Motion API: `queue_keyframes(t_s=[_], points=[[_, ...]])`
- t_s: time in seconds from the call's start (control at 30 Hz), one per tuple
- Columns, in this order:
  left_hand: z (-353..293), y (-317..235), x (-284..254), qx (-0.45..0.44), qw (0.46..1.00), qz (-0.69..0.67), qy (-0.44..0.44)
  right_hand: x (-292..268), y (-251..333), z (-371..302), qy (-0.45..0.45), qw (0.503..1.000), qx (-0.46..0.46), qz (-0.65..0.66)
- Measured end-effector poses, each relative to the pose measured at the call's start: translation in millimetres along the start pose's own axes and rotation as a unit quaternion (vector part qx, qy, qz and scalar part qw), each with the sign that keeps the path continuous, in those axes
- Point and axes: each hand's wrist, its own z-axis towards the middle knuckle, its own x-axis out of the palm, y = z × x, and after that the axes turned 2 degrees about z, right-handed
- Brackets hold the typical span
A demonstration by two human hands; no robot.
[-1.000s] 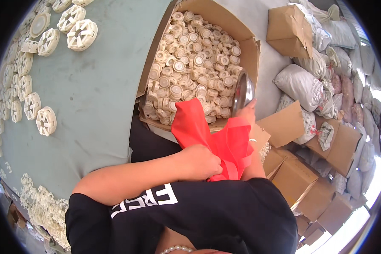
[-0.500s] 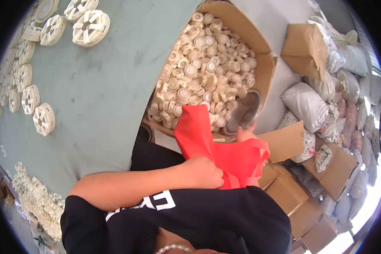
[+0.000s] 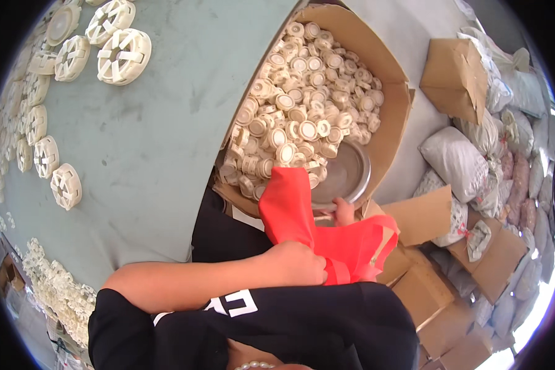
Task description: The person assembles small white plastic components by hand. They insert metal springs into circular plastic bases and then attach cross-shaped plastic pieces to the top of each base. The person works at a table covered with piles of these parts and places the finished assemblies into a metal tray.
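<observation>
My left hand is closed in a fist on a red cloth with straps, gathered in front of my body. My right hand grips the near rim of a grey metal basin; its forearm is hidden behind the cloth. The basin lies tilted in a large cardboard box, its edge against a heap of cream-coloured round plastic parts. Bare metal shows over the visible inside of the basin. One upper corner of the red cloth overlaps the box's near edge.
To the left stretches a grey-green table with spoked cream rings and a pile of small white pieces. On the right stand cardboard cartons, an open flap and stacked sacks.
My right hand has brought the basin leftward and nearer, turning it from steeply tilted to flatter against the parts. My left hand keeps its grip on the red cloth. The view has shifted slightly.
</observation>
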Motion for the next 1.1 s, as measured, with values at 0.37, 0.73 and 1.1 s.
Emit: queue_keyframes(t_s=[0.37,0.73,1.1], points=[[-1.6,2.0,8.7,-0.119,0.992,-0.051,0.004,86.6,-14.1,113.9,0.142,0.978,-0.002,0.149],[-7.3,9.9,33.4,-0.18,0.979,0.01,-0.095,110.3,-39.9,114.5,0.276,0.914,0.107,0.276],[-4.9,16.0,15.1,-0.234,0.972,-0.012,0.028,208.9,61.9,140.3,0.23,0.911,-0.047,0.341]])
